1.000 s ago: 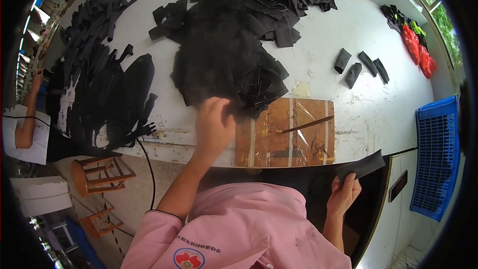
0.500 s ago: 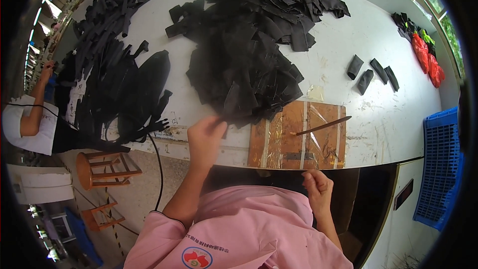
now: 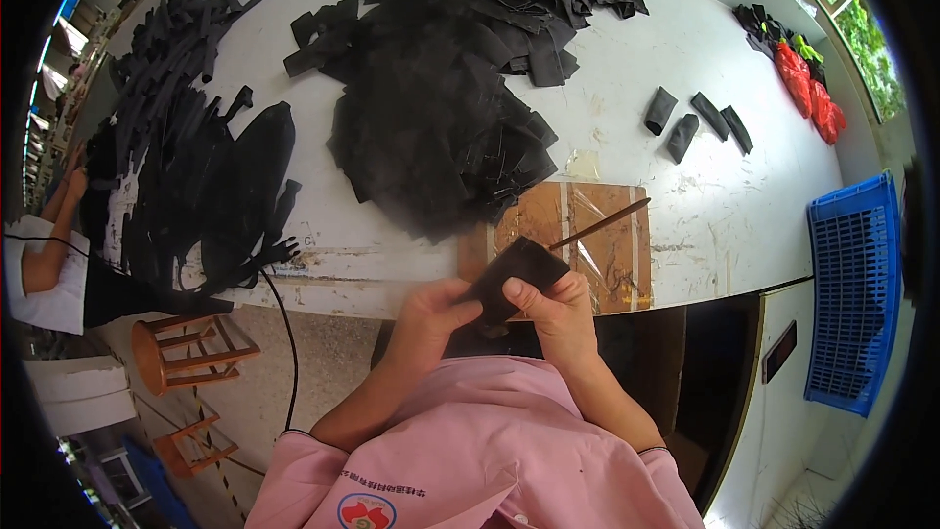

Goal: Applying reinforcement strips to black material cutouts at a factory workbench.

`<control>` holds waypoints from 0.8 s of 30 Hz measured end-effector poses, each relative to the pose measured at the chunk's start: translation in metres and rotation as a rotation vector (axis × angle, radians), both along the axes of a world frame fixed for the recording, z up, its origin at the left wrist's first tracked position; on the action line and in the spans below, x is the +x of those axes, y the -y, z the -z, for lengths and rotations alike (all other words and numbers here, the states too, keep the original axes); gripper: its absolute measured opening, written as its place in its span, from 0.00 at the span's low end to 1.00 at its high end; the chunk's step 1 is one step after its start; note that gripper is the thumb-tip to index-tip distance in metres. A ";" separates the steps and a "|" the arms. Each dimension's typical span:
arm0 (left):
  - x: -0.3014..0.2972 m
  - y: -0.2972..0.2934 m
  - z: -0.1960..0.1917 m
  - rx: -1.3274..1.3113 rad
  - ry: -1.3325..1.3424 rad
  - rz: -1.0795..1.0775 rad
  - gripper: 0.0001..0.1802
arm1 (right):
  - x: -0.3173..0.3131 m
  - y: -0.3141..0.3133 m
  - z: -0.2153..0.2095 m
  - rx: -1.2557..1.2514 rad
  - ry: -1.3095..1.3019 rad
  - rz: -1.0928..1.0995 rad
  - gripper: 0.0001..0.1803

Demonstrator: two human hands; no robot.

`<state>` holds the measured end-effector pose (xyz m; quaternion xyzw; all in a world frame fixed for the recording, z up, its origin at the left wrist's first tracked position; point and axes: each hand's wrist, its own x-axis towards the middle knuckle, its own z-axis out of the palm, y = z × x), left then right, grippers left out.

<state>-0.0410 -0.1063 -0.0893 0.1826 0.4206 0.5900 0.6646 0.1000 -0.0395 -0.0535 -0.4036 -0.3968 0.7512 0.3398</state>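
Both of my hands hold one flat black fabric piece [image 3: 514,274] in front of me, over the near edge of the table. My left hand [image 3: 438,318] grips its left end with the thumb on top. On the right end, my right hand [image 3: 560,312] presses its thumb against the cloth, fingers underneath and mostly hidden. Just beyond lies a brown board [image 3: 622,269] with strips of clear tape. A thin dark stick [image 3: 612,221] rises slantwise from the board. A large heap of black fabric pieces [image 3: 421,127] spreads behind the board.
More black pieces [image 3: 235,157] lie at the left, beside a black cable [image 3: 291,353]. Several small black rolls [image 3: 682,138] rest at the right, with red bags [image 3: 795,78] farther back. A blue crate [image 3: 852,304] stands right, a wooden stool [image 3: 186,348] left. Another person's arm [image 3: 54,235] shows far left.
My left hand has come away from the heap with a black fabric piece, toward me. My right hand has risen from the table's edge and now grips it too. The whole view has shifted slightly.
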 end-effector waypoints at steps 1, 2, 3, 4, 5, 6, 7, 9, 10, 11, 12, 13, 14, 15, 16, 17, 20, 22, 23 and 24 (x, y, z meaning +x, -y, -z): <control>0.002 -0.001 0.001 0.006 0.000 -0.010 0.09 | 0.002 0.001 0.001 0.001 0.002 0.002 0.09; 0.003 0.000 0.004 0.007 0.002 -0.009 0.09 | 0.005 0.002 0.003 0.027 0.016 0.012 0.09; 0.004 0.001 0.007 0.019 0.045 0.027 0.10 | 0.006 0.003 0.005 0.051 0.030 0.020 0.08; 0.004 0.002 0.007 0.031 0.087 0.061 0.11 | 0.008 0.002 0.003 0.049 0.030 0.017 0.08; 0.002 0.002 0.005 0.029 0.087 0.057 0.11 | 0.010 -0.001 -0.002 0.053 0.005 -0.049 0.08; -0.002 -0.003 -0.006 0.060 0.092 0.065 0.12 | 0.014 -0.003 -0.005 0.051 -0.013 -0.110 0.08; -0.007 -0.009 -0.017 0.090 0.096 0.072 0.14 | 0.018 -0.006 -0.007 0.043 -0.008 -0.110 0.08; -0.019 -0.024 -0.034 0.134 0.087 0.128 0.16 | 0.026 -0.012 -0.011 0.191 0.223 -0.364 0.08; -0.026 -0.031 -0.041 0.136 -0.110 0.283 0.15 | 0.027 -0.015 -0.010 0.305 0.308 -0.445 0.11; -0.031 -0.036 -0.047 0.136 -0.305 0.440 0.14 | 0.028 -0.017 -0.009 0.299 0.308 -0.456 0.11; -0.028 -0.043 -0.052 0.182 -0.409 0.485 0.11 | 0.030 -0.020 -0.009 0.353 0.376 -0.552 0.11; -0.026 -0.049 -0.057 0.178 -0.407 0.481 0.11 | 0.029 -0.024 -0.010 0.407 0.444 -0.647 0.12; -0.026 -0.055 -0.060 0.209 -0.519 0.616 0.09 | 0.028 -0.029 -0.016 0.459 0.413 -0.682 0.12; -0.025 -0.057 -0.064 0.245 -0.639 0.750 0.08 | 0.027 -0.030 -0.020 0.466 0.411 -0.684 0.12; -0.023 -0.058 -0.065 0.241 -0.662 0.758 0.06 | 0.027 -0.032 -0.023 0.476 0.443 -0.779 0.13; -0.022 -0.057 -0.068 0.243 -0.669 0.753 0.06 | 0.027 -0.034 -0.026 0.486 0.475 -0.874 0.14; -0.023 -0.058 -0.082 0.321 -0.915 0.894 0.06 | 0.026 -0.037 -0.018 0.662 0.416 -0.966 0.15; -0.023 -0.047 -0.061 0.504 -1.028 0.628 0.05 | 0.023 -0.032 -0.016 0.834 0.561 -0.863 0.14; -0.020 -0.045 -0.063 0.372 -1.005 0.559 0.04 | 0.022 -0.028 -0.009 1.029 0.600 -0.664 0.13; -0.018 -0.039 -0.064 0.179 -0.883 0.477 0.02 | 0.020 -0.022 -0.016 1.227 0.811 -0.355 0.15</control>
